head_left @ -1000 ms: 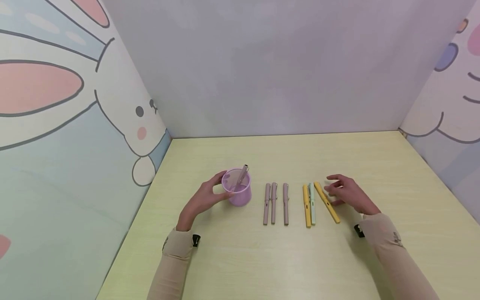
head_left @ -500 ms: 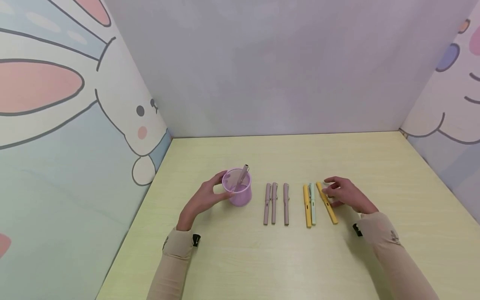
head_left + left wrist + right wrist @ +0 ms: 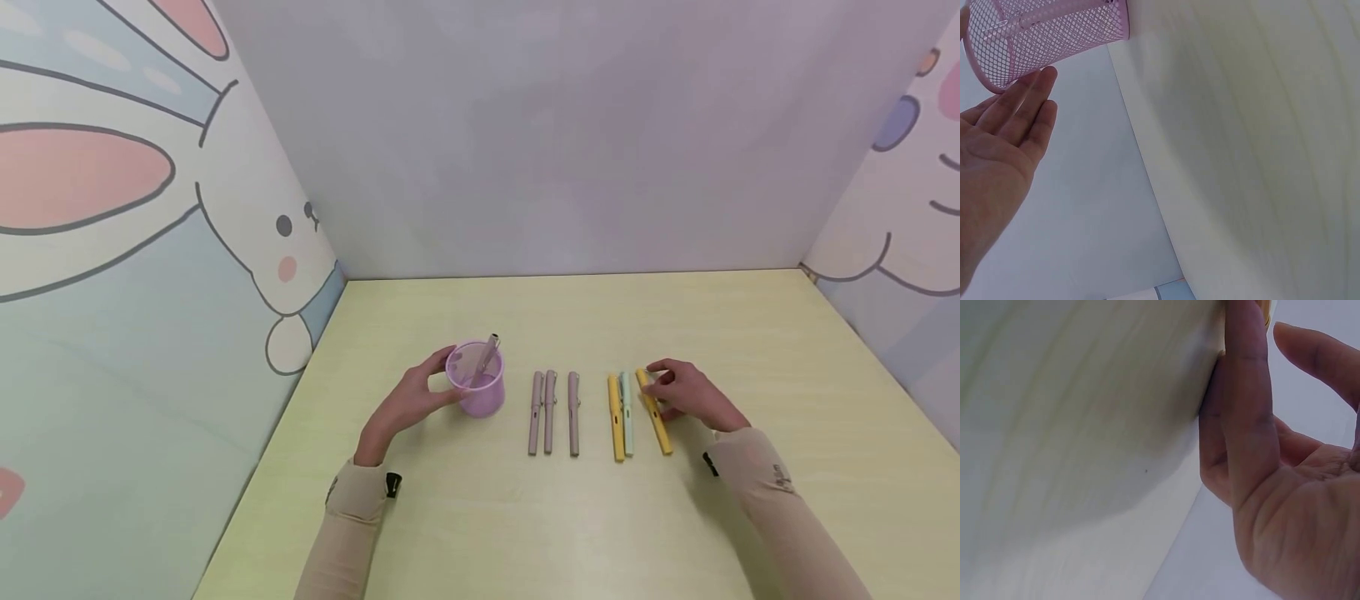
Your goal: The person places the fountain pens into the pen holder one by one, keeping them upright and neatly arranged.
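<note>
Under the right hand [image 3: 686,393] lies a yellow pen [image 3: 654,412], fingertips touching.

Beige long sleeves [image 3: 352,517], black wrist tags [image 3: 393,482].

Pale yellow-green table [image 3: 570,317]; cartoon rabbit wall panels [image 3: 150,208]; lavender back wall [image 3: 555,133]

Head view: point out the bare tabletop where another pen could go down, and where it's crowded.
Free: the wide strip between the pens and the back wall, the near table between both sleeves, and right of the right hand. Crowded: the row from the pink mesh cup, steadied by the left hand, past three mauve pens to the yellow pens.
</note>
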Tool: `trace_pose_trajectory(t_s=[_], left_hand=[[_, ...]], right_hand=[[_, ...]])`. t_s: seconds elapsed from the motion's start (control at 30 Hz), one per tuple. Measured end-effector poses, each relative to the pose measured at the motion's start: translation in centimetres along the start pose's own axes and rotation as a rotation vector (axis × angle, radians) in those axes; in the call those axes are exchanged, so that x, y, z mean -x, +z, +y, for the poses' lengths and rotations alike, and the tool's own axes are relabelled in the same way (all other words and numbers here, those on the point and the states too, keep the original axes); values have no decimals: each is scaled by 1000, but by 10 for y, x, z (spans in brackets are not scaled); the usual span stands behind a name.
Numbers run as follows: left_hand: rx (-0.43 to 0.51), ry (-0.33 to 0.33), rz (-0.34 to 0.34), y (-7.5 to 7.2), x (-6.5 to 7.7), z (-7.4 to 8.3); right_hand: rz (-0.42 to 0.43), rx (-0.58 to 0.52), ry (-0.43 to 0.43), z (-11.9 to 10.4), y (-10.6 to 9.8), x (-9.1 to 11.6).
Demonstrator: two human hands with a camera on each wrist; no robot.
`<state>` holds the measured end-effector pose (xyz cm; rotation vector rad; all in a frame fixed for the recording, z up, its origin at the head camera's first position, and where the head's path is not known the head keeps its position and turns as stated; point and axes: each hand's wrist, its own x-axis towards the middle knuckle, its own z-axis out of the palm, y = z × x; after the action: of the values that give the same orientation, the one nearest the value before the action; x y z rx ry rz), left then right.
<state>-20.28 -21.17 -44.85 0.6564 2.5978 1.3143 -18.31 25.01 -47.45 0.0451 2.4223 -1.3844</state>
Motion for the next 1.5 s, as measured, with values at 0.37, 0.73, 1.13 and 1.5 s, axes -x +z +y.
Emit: trace_pose_trajectory(t_s=[0.37, 0.73, 1.13, 1.5], left_hand=[[-15, 1, 4, 1, -1, -3], [-10, 14, 4, 1, -1, -2], [-11, 12, 5, 1, -1, -2], [-15, -8, 0, 0, -1, -1]], right_hand=[[9, 52, 26, -2, 1, -2], [29, 87, 7, -1, 3, -2], [24, 27, -11, -1, 2, 1], [22, 11, -11, -2, 1, 2]])
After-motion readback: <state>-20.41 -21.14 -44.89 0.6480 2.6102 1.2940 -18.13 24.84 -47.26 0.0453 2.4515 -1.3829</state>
